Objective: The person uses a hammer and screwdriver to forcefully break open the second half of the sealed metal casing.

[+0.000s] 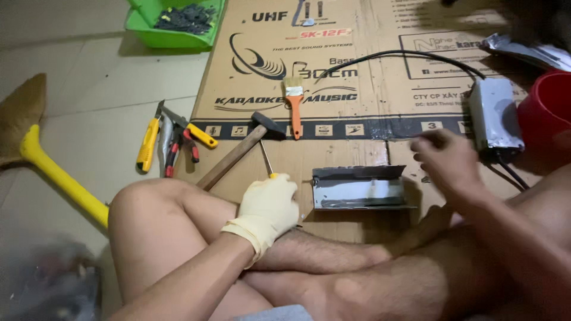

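One hammer [238, 156], one paintbrush [294, 105] and one bent metal tray [358, 188] sit on the cardboard sheet [380, 59]. Near its top left corner, a green bin [172, 27] holds dark bits, maybe screws. Gloved left hand [267, 211] is closed round a yellow-handled screwdriver [268, 160] beside the tray; bare right hand [446, 160] hovers blurred with fingers loosely curled, holding nothing, and the red bucket [547, 110] is cut off at the cardboard's right edge.

**Tools spread over cardboard on the floor**

The cardboard [333, 160] lies on the floor [89, 89]. At its centre sits the metal tray [358, 188]. The brush [294, 104] lies at its 11 o'clock, the hammer [241, 151] and screwdriver [267, 159] at 9. The metal box [493, 113] sits at 2. Off the cardboard at 9 lie pliers [178, 142] and knife [148, 142]; the bin [172, 37] stands at 11.
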